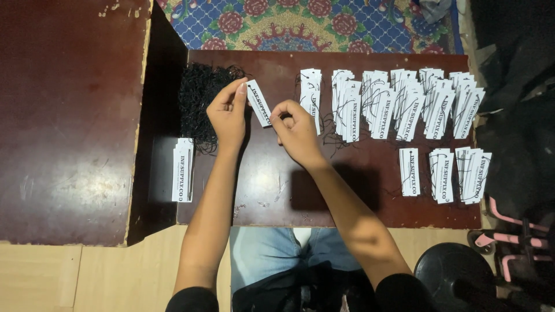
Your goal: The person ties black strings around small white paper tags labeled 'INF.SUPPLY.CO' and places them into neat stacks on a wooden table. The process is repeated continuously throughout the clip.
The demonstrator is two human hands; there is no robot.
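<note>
Nearest you, your knees in blue jeans [272, 248] show below the edge of the dark red table [324, 202]. Your forearms reach up over it from there.

Your left hand [228, 112] pinches the top of a white tag [259, 103] between thumb and forefinger, fingers narrow, and holds it tilted above the table. Your right hand [296, 130] is just beside the tag's lower end, its fingers curled close together at the tag's edge; whether it grips a string there, you cannot tell.

At the left, a plain stack [182, 170] of tags lies at the table's edge, and a heap of black strings [202, 98] sits just behind your left hand.

To the right, three strung bundles [442, 173] lie in a near row. Beyond them, a longer row of strung bundles [393, 101] runs along the far side, loose black loops trailing over it.

Past the table, a flowered blue rug [300, 23] covers the floor.
</note>
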